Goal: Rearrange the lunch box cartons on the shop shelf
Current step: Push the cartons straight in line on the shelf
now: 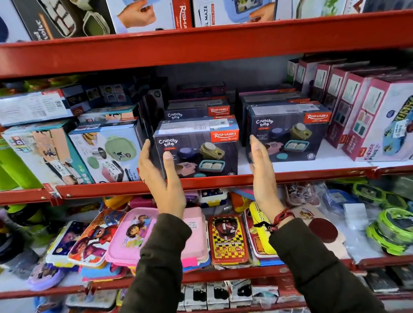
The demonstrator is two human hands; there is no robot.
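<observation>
1. A dark "Crunchy bite" carton (197,148) is being approached at the front of the middle shelf (202,182); judged from the pose, the step in hand is the taking hold of this carton so that it can be shifted.

2. The carton is standing upright at the shelf's front edge, with more cartons of the same make stacked behind it and a second matching carton (288,130) standing apart to its right, a strip of bare white shelf board being left between the two.

3. The left hand (161,174) is being held wide open, fingers straight and together, palm turned inward. Its fingers are lying along the carton's left edge and its thumb is crossing the front face; contact looks likely, but no closed grip is being shown.

4. The right hand (263,169) is likewise being held flat and open, palm facing left. It is being kept in the gap to the right of the carton, apart from its right side, and nothing is being held in it.

5. The next move is judged to call for the right palm being brought against the carton's right side, so that it is being squeezed evenly between both palms before any lift or slide.

6. Care is being called for with the neighbouring pale carton (109,154) just to the left, which could be nudged.
</observation>
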